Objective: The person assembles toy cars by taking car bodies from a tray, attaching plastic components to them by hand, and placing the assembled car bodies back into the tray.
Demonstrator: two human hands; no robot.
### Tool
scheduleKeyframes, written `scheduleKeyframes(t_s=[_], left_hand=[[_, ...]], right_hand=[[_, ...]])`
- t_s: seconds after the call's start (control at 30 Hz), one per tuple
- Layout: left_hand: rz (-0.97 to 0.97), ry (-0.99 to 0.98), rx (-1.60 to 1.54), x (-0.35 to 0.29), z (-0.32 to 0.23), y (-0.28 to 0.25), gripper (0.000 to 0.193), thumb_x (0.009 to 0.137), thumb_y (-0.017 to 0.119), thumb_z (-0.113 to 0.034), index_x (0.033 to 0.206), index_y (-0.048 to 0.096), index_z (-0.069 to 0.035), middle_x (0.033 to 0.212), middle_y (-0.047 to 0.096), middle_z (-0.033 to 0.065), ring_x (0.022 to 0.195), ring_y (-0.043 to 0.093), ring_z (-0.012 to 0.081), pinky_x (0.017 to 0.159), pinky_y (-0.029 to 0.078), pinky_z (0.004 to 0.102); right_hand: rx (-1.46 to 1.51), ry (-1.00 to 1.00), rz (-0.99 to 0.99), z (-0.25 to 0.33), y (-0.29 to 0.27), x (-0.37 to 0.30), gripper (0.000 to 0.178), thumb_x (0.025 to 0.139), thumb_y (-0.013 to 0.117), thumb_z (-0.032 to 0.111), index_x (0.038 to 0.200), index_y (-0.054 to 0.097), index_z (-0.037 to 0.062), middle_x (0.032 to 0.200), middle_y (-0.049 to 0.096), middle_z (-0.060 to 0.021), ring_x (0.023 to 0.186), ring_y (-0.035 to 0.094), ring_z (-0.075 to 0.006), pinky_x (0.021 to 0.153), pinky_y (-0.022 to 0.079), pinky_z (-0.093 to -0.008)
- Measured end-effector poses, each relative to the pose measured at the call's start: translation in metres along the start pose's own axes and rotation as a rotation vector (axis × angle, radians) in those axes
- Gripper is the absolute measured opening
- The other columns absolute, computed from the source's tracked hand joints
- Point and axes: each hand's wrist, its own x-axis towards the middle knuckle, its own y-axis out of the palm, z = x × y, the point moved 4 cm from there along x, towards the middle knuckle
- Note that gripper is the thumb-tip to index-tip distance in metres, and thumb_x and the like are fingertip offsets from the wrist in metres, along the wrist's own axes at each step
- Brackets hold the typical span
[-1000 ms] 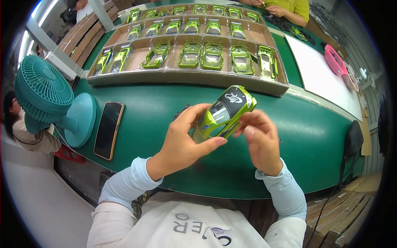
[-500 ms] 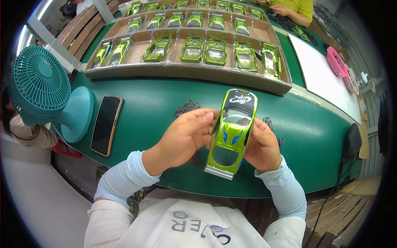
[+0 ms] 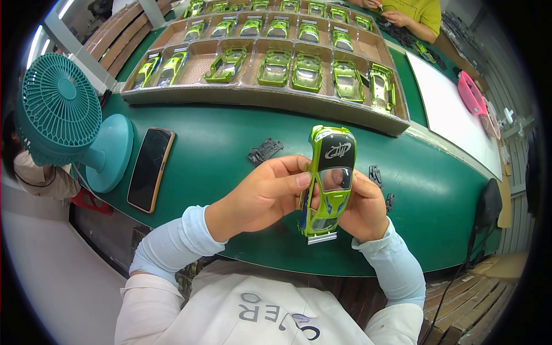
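A shiny green toy car body [image 3: 326,198] with a black hood, blue markings and a silver rear wing is held up over the green table. My left hand [image 3: 270,192] grips its left side, thumb pressed near the window opening. Around its right side are the fingers of my right hand [image 3: 364,208], partly hidden behind the shell. On the table beyond my left hand lies a black plastic part [image 3: 265,150]. Two smaller black parts, one of them a slim piece [image 3: 375,175], rest just right of my right hand.
A cardboard tray [image 3: 259,99] of several green car bodies spans the far side. To the left stand a teal fan [image 3: 60,106] and a phone [image 3: 150,170]. A white board [image 3: 451,112] and pink basket [image 3: 471,94] are at right. Another person's hands [image 3: 397,17] work at the far right.
The car body has been tilted and turned, so its left side and rear wing now show differently. Both hands still hold it, the left thumb having shifted along its edge.
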Motion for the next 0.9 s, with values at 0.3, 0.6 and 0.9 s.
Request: scheduleKeyframes(t_s=[0.3,0.6,0.9], left_hand=[[-0.034,-0.009,0.003,-0.001,0.001,-0.001,0.03,0.086,0.052,-0.014,0.113,0.046,-0.002,0.095,0.056,0.0046,0.083,0.055,0.0127,0.077,0.046,0.0277],[-0.046,0.033,-0.034,0.001,0.002,-0.004,0.027,0.086,0.052,-0.014,0.109,0.047,-0.002,0.095,0.056,0.0037,0.081,0.055,0.011,0.077,0.046,0.0261],[-0.036,0.046,-0.028,0.004,0.0,-0.009,0.017,0.085,0.052,-0.011,0.1,0.049,-0.003,0.092,0.056,0.0049,0.082,0.055,0.0122,0.077,0.045,0.0273]], right_hand=[[0.123,-0.006,0.069,-0.005,-0.005,0.001,0.038,0.09,0.034,0.024,0.114,0.042,-0.0044,0.105,0.053,-0.0152,0.093,0.054,-0.0275,0.085,0.042,-0.039],[0.079,0.002,0.05,-0.006,-0.003,0.003,0.038,0.09,0.033,0.024,0.115,0.041,-0.0045,0.106,0.053,-0.0145,0.095,0.054,-0.0281,0.087,0.04,-0.0395],[0.106,0.012,0.027,-0.01,-0.01,0.006,0.037,0.089,0.035,0.022,0.114,0.043,-0.004,0.106,0.054,-0.0146,0.097,0.053,-0.0282,0.088,0.04,-0.0397]])
